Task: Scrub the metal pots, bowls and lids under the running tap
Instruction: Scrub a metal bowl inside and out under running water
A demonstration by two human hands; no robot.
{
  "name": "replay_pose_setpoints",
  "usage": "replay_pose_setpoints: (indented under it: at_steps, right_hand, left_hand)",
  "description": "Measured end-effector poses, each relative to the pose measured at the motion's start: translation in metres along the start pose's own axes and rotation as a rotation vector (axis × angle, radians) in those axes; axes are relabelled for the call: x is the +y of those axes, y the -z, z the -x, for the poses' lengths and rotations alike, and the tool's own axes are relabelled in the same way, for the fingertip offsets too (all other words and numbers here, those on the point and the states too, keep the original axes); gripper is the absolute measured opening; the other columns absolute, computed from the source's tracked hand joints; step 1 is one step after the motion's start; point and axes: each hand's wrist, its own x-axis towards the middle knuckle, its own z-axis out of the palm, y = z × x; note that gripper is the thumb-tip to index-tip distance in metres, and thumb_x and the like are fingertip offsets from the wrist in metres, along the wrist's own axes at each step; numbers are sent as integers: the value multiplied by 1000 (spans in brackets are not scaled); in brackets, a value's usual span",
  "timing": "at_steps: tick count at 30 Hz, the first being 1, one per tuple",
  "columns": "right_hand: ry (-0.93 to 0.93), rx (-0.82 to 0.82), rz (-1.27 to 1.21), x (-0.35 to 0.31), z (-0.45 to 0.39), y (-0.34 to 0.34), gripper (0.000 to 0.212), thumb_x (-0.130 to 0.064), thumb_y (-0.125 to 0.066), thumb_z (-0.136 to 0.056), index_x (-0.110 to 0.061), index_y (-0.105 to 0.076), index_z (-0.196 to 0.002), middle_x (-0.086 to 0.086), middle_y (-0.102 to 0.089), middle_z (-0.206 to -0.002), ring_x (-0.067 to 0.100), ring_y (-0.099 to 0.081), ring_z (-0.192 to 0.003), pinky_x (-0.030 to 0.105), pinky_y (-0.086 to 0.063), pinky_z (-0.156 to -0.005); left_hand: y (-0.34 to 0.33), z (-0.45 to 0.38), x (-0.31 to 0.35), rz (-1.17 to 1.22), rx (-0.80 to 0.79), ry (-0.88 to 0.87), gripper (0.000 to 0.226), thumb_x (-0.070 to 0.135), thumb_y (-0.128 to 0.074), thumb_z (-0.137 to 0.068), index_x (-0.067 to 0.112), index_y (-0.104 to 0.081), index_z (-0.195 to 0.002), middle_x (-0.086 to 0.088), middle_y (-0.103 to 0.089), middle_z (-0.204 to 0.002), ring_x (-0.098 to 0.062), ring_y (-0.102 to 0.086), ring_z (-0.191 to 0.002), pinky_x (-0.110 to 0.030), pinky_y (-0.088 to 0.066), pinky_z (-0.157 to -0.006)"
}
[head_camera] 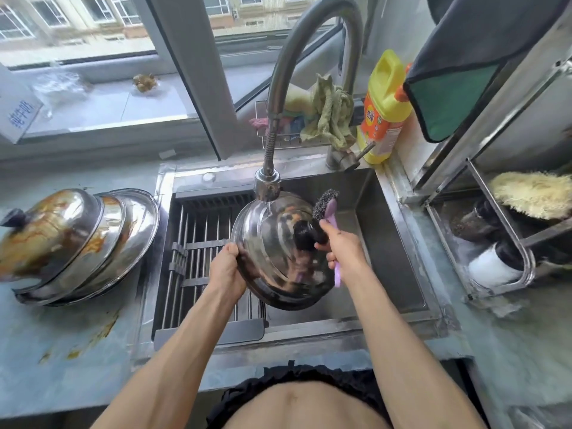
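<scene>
Under the tap (268, 184), my left hand (227, 266) grips the lid (278, 258) rim; my right hand (339, 243) holds the scrubber (325, 202) (purple handle) beside its knob.

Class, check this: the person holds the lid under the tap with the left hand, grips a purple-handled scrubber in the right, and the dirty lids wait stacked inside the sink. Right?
Not quite. The head view shows the dirty lids stacked on the counter left of the sink, not inside it. The rest stands.

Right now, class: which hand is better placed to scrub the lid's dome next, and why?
The right hand: it already holds the purple-handled scourer beside the lid and its knob. The left hand grips the rim, steadying it under the tap.
</scene>
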Motion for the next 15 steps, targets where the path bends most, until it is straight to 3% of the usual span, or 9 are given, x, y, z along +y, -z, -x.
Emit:
replay_pose_setpoints:
  at_steps: [3, 6, 10, 13, 15]
  right_hand:
    - [37, -20, 2, -1, 4, -2, 27, -39, -72, -87, -13, -66, -91, 14, -70, -75, 9, -34, -33, 20, -27, -37]
    - [101, -12, -16, -1, 4, -5, 27, -37, -75, -86, -13, -61, -84, 9, -62, -69, 10, -36, -37, 19, -28, -37]
    - [140, 41, 93, -1, 1, 0, 44, -48, -81, -75, -10, -64, -88, 6, -60, -70, 13, -40, -46, 25, -34, -39]
    - [153, -4, 20, -4, 0, 4, 25, -36, -83, -78, -16, -69, -85, 8, -60, -70, 11, -34, -42, 22, -31, -39]
    - [191, -45, 21, -6, 1, 6, 20, -31, -83, -78, -17, -71, -84, 8, -59, -69, 11, -31, -41, 23, -29, -39]
  left_hand:
    - [3, 2, -1, -7, -58, -19, 44, 15, -34, -110, 13, -45, -67, -3, -49, -60, -16, -53, -47, -31, -52, -42]
    - [7, 6, 1, -78, -183, -68, 41, 15, -32, -112, 12, -47, -74, -5, -54, -64, -17, -54, -53, -34, -53, -55]
    - [21, 14, 15, -328, -398, -89, 23, 6, -37, -110, 10, -57, -97, -2, -74, -80, -20, -69, -77, -38, -56, -71]
    - [33, 14, 31, -439, -508, -53, 22, -5, -44, -103, 7, -61, -109, -10, -76, -103, -24, -74, -93, -38, -60, -77]
    - [31, 12, 46, -484, -513, -66, 18, -2, -50, -100, 2, -62, -112, -10, -75, -104, -23, -75, -92, -35, -61, -75]
